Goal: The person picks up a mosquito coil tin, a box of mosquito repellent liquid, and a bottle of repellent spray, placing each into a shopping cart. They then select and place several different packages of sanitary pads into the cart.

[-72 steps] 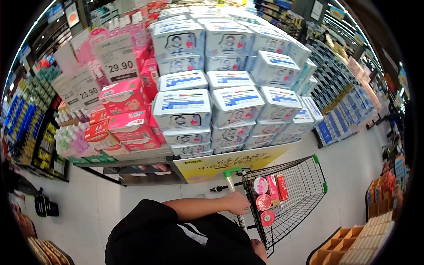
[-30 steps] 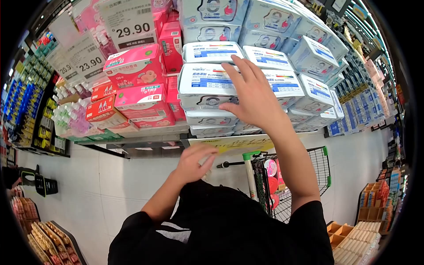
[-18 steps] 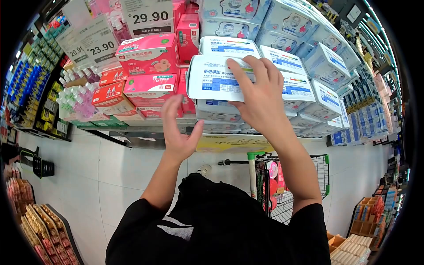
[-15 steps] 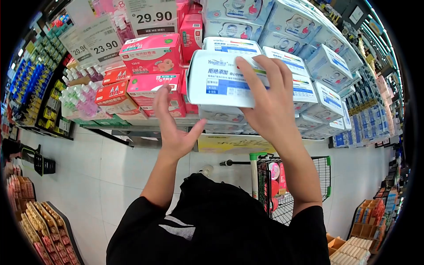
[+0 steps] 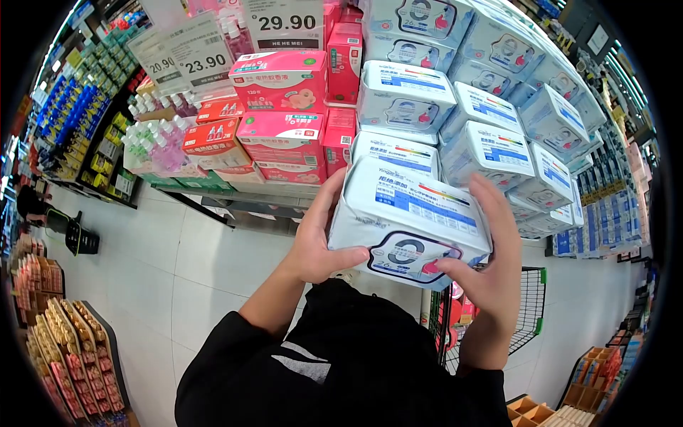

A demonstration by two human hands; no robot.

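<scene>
Between my two hands is a white-and-blue plastic-wrapped pack [image 5: 413, 220], tilted so its top label and its front, printed with a big 0, face me. My left hand [image 5: 318, 235] grips its left end, thumb across the front. On the right end, my right hand [image 5: 494, 249] has its fingers over the top corner and its thumb on the front. Just behind it, matching packs [image 5: 405, 99] are stacked on the display. Pink boxes [image 5: 281, 82] stand to the left of that stack.
Below the right forearm is a wire shopping cart [image 5: 530, 306] with red and pink goods inside. Price signs [image 5: 284, 25] rise above the boxes. Pump bottles [image 5: 160, 142] sit further left. A slatted goods rack [image 5: 78, 356] stands at lower left, and a black basket [image 5: 82, 235] at far left.
The pack has come down and toward me, turning its front up into view. My left hand, apart from it before, now holds its left end. My right hand has shifted to the right end.
</scene>
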